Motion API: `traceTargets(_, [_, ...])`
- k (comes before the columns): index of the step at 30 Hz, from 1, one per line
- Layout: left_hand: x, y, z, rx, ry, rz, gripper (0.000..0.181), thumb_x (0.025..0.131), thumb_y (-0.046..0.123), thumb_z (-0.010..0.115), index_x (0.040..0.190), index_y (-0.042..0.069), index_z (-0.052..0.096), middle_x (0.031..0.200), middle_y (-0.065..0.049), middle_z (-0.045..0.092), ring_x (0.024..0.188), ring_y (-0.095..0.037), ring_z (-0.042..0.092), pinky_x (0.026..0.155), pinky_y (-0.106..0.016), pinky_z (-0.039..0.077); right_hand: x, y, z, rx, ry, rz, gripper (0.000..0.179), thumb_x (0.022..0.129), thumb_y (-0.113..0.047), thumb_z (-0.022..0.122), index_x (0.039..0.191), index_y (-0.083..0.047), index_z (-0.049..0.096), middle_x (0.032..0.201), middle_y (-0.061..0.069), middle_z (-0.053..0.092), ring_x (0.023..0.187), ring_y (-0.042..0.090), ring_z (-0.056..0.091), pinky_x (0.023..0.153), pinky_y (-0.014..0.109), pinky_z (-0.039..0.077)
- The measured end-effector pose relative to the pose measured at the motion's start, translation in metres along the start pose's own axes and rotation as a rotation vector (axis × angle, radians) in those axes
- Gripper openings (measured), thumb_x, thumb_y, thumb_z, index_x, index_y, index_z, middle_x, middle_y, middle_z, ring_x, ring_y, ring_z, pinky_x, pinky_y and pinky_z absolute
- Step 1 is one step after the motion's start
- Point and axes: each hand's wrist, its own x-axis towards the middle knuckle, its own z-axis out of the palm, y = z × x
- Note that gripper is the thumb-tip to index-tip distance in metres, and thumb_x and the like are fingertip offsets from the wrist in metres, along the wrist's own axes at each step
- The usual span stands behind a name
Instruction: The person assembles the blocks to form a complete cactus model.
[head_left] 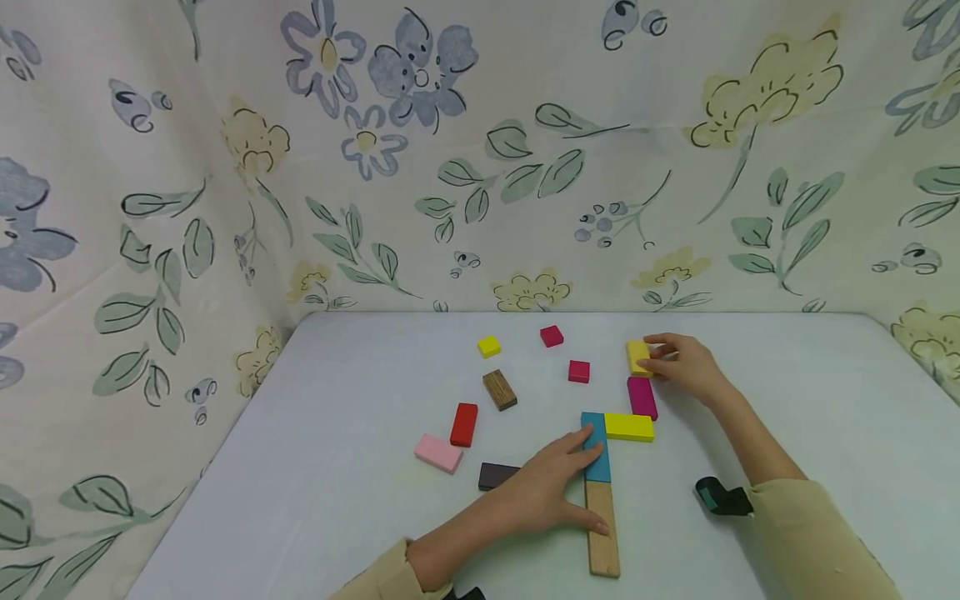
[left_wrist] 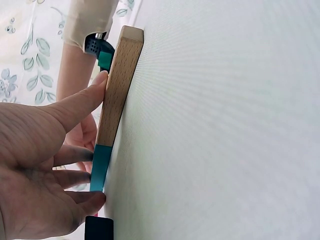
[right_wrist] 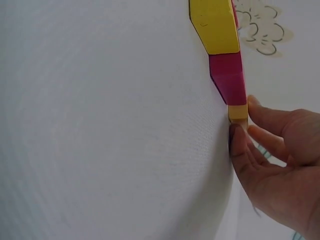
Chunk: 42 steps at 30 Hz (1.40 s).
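With thumb and fingertips, my right hand [head_left: 686, 368] pinches a light-yellow block [head_left: 636, 353] at the far right of the layout, lying end to end with a magenta block [head_left: 642, 397]. Below the magenta block, a bright yellow block [head_left: 630, 427] runs sideways to the top of a blue block [head_left: 598, 469]. A natural wood block [head_left: 603, 554] continues straight down from the blue one. My left hand [head_left: 547, 487] spreads over these two: its fingertips touch the blue block and its thumb rests on the wood block [left_wrist: 120, 85]. Its fingers are extended, not curled round either.
Loose blocks lie to the left: pink [head_left: 438, 453], red [head_left: 464, 425], brown [head_left: 499, 390] and a dark one [head_left: 497, 477] partly behind the left forearm. Farther back sit a small yellow block [head_left: 489, 347] and two crimson ones. A flowered curtain [head_left: 465, 167] borders the white table [head_left: 315, 467].
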Motion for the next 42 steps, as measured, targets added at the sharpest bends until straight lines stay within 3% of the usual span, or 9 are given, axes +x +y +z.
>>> traceTargets(7, [-0.004, 0.007, -0.005, 0.004, 0.001, -0.004, 0.096, 0.087, 0.062, 0.076, 0.167, 0.032, 0.031, 0.177, 0.010, 0.016, 0.160, -0.020, 0.028, 0.119, -0.039, 0.043, 0.000, -0.001, 0.001, -0.003, -0.004, 0.006, 0.057, 0.102, -0.016, 0.070, 0.148, 0.010, 0.048, 0.126, 0.035, 0.060, 0.101, 0.037, 0.066, 0.081, 0.031, 0.063])
traceTargets(16, [-0.013, 0.026, -0.022, -0.044, -0.035, -0.039, 0.093, 0.089, 0.053, 0.081, 0.166, 0.028, 0.035, 0.177, 0.008, 0.018, 0.160, -0.021, 0.027, 0.122, -0.041, 0.039, 0.000, -0.001, 0.001, -0.011, -0.014, -0.012, 0.058, 0.101, -0.018, 0.072, 0.147, 0.009, 0.050, 0.125, 0.034, 0.061, 0.101, 0.038, 0.065, 0.080, 0.031, 0.062])
traceTargets(25, [-0.012, 0.022, -0.019, -0.022, -0.017, -0.018, 0.093, 0.089, 0.055, 0.079, 0.166, 0.027, 0.034, 0.177, 0.008, 0.018, 0.160, -0.021, 0.027, 0.122, -0.040, 0.039, 0.000, 0.000, 0.002, -0.008, -0.021, -0.007, 0.058, 0.101, -0.020, 0.072, 0.148, 0.007, 0.051, 0.128, 0.034, 0.060, 0.106, 0.040, 0.065, 0.085, 0.036, 0.063])
traceTargets(32, [-0.016, 0.037, -0.028, -0.039, -0.035, -0.079, 0.094, 0.088, 0.047, 0.085, 0.165, 0.024, 0.038, 0.176, 0.005, 0.023, 0.159, -0.020, 0.030, 0.120, -0.039, 0.043, -0.001, 0.000, 0.001, -0.002, -0.024, 0.003, 0.059, 0.100, -0.021, 0.073, 0.149, 0.005, 0.051, 0.129, 0.033, 0.059, 0.110, 0.042, 0.063, 0.085, 0.035, 0.062])
traceTargets(42, [-0.018, 0.040, -0.030, -0.039, -0.042, -0.086, 0.093, 0.088, 0.045, 0.084, 0.165, 0.023, 0.038, 0.176, 0.004, 0.023, 0.159, -0.021, 0.030, 0.120, -0.038, 0.042, -0.003, 0.001, 0.001, -0.012, -0.025, 0.000, 0.061, 0.099, -0.022, 0.074, 0.148, 0.005, 0.051, 0.130, 0.034, 0.059, 0.112, 0.044, 0.062, 0.085, 0.037, 0.063])
